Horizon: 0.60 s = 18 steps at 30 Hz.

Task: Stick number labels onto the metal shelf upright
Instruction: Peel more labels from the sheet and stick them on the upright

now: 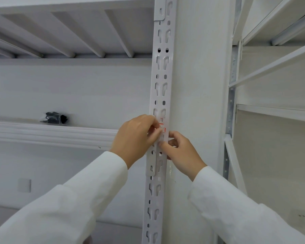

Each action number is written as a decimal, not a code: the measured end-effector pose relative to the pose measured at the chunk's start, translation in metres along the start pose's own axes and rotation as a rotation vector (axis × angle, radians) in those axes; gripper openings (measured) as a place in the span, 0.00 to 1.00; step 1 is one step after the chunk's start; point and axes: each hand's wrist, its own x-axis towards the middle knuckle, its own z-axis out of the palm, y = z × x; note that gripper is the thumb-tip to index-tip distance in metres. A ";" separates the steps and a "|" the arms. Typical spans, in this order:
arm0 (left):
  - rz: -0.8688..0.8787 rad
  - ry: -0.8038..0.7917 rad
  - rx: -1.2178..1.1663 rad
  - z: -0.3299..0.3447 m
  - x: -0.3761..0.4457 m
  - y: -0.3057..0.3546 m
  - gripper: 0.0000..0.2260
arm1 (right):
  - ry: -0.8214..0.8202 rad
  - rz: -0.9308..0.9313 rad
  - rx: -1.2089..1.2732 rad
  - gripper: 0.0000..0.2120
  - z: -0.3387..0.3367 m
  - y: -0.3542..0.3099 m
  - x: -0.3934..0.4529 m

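A white slotted metal shelf upright runs top to bottom through the middle of the view. A small white label with red print lies against its face at hand height. My left hand comes in from the left and pinches the label's left edge against the upright. My right hand sits just below and to the right, its thumb and fingers curled round the upright's edge, with a fingertip pressed on the metal under the label. Both arms wear white sleeves.
A white shelf juts out at left, with a small black bag lying on it. Another shelf deck hangs overhead. A white wall panel stands right of the upright, and a second rack fills the far right.
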 end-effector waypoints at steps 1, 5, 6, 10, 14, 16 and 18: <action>-0.034 -0.011 0.019 0.001 0.000 0.003 0.07 | 0.002 -0.001 -0.001 0.07 0.000 0.000 0.000; -0.147 -0.005 0.082 0.003 0.004 0.012 0.08 | -0.011 0.004 0.007 0.07 0.000 0.002 0.002; -0.172 -0.009 0.093 0.003 0.005 0.013 0.07 | -0.013 0.004 0.012 0.08 0.000 0.003 0.002; -0.221 -0.037 0.170 0.003 0.008 0.020 0.07 | -0.009 -0.005 0.019 0.10 -0.001 0.003 0.001; -0.234 -0.062 0.205 0.006 0.008 0.028 0.08 | 0.021 -0.007 -0.007 0.10 0.001 0.003 0.001; -0.243 -0.073 0.225 0.006 0.010 0.031 0.09 | 0.036 0.000 -0.013 0.09 0.002 0.002 0.001; -0.245 -0.086 0.258 0.006 0.011 0.034 0.09 | 0.039 0.010 -0.010 0.09 0.003 0.001 0.000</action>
